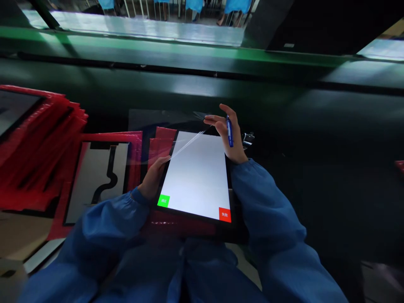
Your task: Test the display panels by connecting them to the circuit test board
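Note:
A flat display panel (pixel 198 172) glows white, with a green square at its lower left and a red one at its lower right. My left hand (pixel 154 176) is closed at the panel's left edge, its thumb by a thin clear film (pixel 188 144). This film slants over the upper part of the screen, up towards the fingertips of my right hand (pixel 232 134). A blue pen (pixel 229 131) is tucked in my right hand, which is raised at the panel's upper right corner. Whether its fingertips pinch the film is hard to make out.
Red sleeves (pixel 38 155) are piled at the left. Nearer lies another panel (pixel 101 176) with a black ribbon cable on a red sleeve. A small metal object (pixel 248 139) sits right of my right wrist. A green ledge (pixel 158 42) runs along the back.

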`<move>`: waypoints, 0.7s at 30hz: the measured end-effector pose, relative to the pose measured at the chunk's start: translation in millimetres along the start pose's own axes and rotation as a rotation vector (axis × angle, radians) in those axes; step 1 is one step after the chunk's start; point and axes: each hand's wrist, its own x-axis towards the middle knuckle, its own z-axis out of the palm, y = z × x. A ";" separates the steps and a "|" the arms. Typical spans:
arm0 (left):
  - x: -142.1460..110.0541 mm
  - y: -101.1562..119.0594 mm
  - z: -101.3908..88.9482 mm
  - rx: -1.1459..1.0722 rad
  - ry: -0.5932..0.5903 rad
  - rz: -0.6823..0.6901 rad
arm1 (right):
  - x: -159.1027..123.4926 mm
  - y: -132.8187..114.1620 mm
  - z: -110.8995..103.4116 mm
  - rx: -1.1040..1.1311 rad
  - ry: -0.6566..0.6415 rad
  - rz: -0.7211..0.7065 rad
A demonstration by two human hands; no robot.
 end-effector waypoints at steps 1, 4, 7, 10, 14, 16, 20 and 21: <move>0.6 -0.3 -0.2 0.005 0.010 0.013 | 0.2 0.6 0.2 -0.003 -0.006 0.001; 2.1 -0.5 1.2 0.033 0.042 0.034 | 0.8 1.0 0.7 -0.053 -0.014 0.035; 2.6 0.1 3.2 0.052 0.090 0.072 | 0.6 0.4 1.1 -0.026 -0.007 0.025; 1.9 0.6 3.1 0.031 0.091 0.094 | 0.3 1.8 1.7 0.089 0.017 -0.023; -0.4 0.9 1.5 0.010 0.022 0.018 | 0.8 7.3 3.1 0.210 0.046 -0.043; -1.3 1.1 2.0 0.015 0.019 0.011 | 1.2 9.6 4.1 0.271 0.059 -0.040; -3.0 2.8 7.5 0.058 0.069 0.053 | 2.2 10.5 5.5 0.322 0.060 -0.024; -3.6 3.6 9.2 0.071 0.084 0.057 | 2.7 10.0 5.4 0.328 0.060 -0.020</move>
